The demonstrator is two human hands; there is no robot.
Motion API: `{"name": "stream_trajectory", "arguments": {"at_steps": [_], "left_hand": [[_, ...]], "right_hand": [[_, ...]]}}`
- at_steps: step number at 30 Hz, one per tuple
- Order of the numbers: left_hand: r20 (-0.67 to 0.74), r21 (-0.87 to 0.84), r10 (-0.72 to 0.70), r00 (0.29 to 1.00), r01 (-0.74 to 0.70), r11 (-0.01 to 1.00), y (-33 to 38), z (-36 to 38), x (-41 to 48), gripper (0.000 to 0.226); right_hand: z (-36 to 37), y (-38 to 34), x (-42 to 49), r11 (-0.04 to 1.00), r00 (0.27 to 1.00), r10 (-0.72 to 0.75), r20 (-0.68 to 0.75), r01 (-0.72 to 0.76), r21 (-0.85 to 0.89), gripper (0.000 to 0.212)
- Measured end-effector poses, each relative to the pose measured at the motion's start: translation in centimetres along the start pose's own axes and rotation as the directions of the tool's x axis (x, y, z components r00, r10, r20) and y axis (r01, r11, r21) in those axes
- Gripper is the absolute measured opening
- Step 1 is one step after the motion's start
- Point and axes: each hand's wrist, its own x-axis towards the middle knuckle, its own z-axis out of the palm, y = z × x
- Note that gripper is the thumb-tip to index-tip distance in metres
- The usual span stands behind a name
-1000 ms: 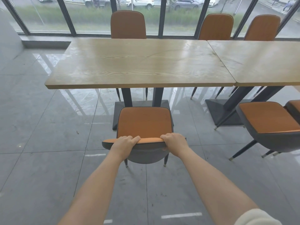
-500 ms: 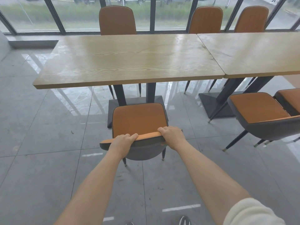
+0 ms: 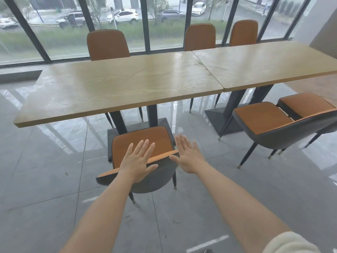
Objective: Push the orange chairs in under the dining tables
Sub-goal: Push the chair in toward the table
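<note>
An orange chair (image 3: 144, 141) with a grey shell stands in front of me, its seat just short of the near edge of the left dining table (image 3: 116, 84). My left hand (image 3: 139, 160) hovers flat over the top of its backrest, fingers spread, holding nothing. Just off the backrest's right end, my right hand (image 3: 188, 155) is spread flat as well. Two more orange chairs (image 3: 262, 117) (image 3: 306, 105) stand pulled out on the right, by the right dining table (image 3: 264, 66).
Three orange chairs (image 3: 107, 44) (image 3: 199, 36) (image 3: 243, 32) stand along the tables' far side by the window wall. Black pedestal bases (image 3: 217, 115) sit under the tables. Grey tiled floor (image 3: 45, 179) lies to my left and behind the chair.
Both hands have let go of the backrest's top edge and now spread flat above it. The view has tilted up and swung right, and the chair sits slightly nearer the table.
</note>
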Motion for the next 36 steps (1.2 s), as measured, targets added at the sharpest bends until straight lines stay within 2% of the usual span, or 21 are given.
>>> {"name": "stream_trajectory", "arguments": {"at_steps": [2,3,6,7,18,27,36], "left_hand": [[-0.033,0.002,0.058,0.998,-0.058,0.998,1.5,-1.1,1.3,0.096],[-0.048,-0.002,0.076,0.996,-0.076,0.997,2.5,-1.9,2.0,0.095],[-0.13,-0.011,0.113,0.985,-0.116,0.993,6.4,-4.4,4.4,0.065],[-0.138,-0.021,0.119,0.983,-0.123,0.992,8.0,-5.3,5.2,0.062],[-0.248,-0.06,0.193,0.949,-0.214,0.975,31.2,-14.5,14.5,0.068],[-0.244,-0.005,0.305,0.921,-0.315,0.949,45.9,-18.1,22.2,0.071],[-0.233,-0.017,0.399,0.887,-0.414,0.91,59.0,-19.6,34.3,0.072]], "right_hand": [[-1.1,2.0,-1.1,0.998,0.998,0.056,-0.034,-0.055,0.015,0.074],[-1.6,3.3,-1.7,0.996,0.995,0.085,-0.052,-0.084,0.02,0.074],[-3.1,7.9,-3.8,0.986,0.981,0.167,-0.102,-0.164,0.033,0.073],[-3.6,9.5,-4.6,0.983,0.975,0.185,-0.119,-0.182,0.036,0.072],[-10.6,31.6,-13.9,0.921,0.869,0.386,-0.31,-0.381,0.078,0.072],[-12.7,45.9,-17.3,0.849,0.783,0.526,-0.332,-0.51,0.141,0.075],[-14.9,61.5,-15.8,0.81,0.77,0.584,-0.257,-0.573,0.123,0.08]]}}
